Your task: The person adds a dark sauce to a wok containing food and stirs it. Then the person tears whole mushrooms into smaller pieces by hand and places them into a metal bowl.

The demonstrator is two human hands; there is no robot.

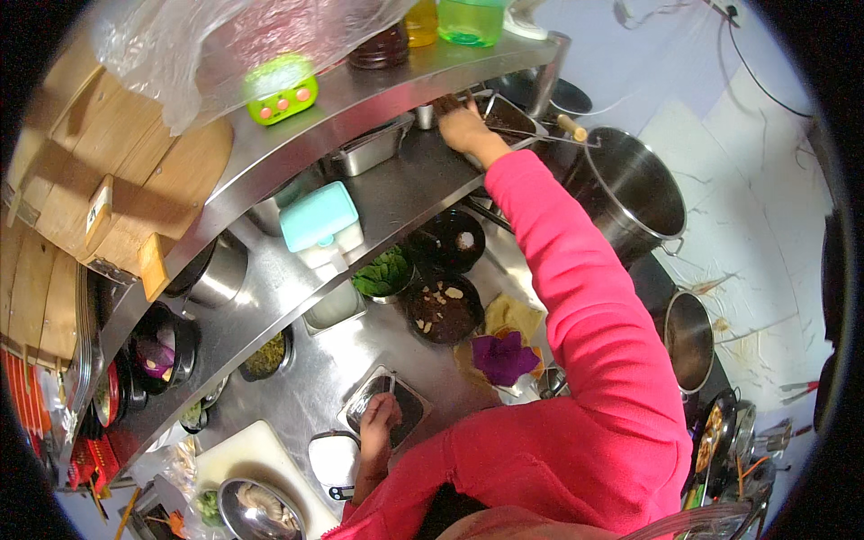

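My left hand [381,413] is curled over a rectangular metal tray [413,398] with a dark interior, its fingers closed around a thin pale utensil handle [391,383]. A white digital kitchen scale [335,462] stands just left of that wrist. My right arm stretches away to the middle shelf, where my right hand [466,128] is at a metal pan of dark brown contents [507,116]. Its fingertips are partly hidden under the upper shelf edge, beside a small metal cup [425,117]. What those fingers hold cannot be made out.
A white cutting board [253,445] bears a steel bowl of pale food [260,506]. Bowls of leafy greens [385,271] and brown seasoning [442,310] stand ahead. A turquoise-lidded container [320,214] sits on the middle shelf. Large steel pots [634,185] are at right; a green timer [282,91] is above.
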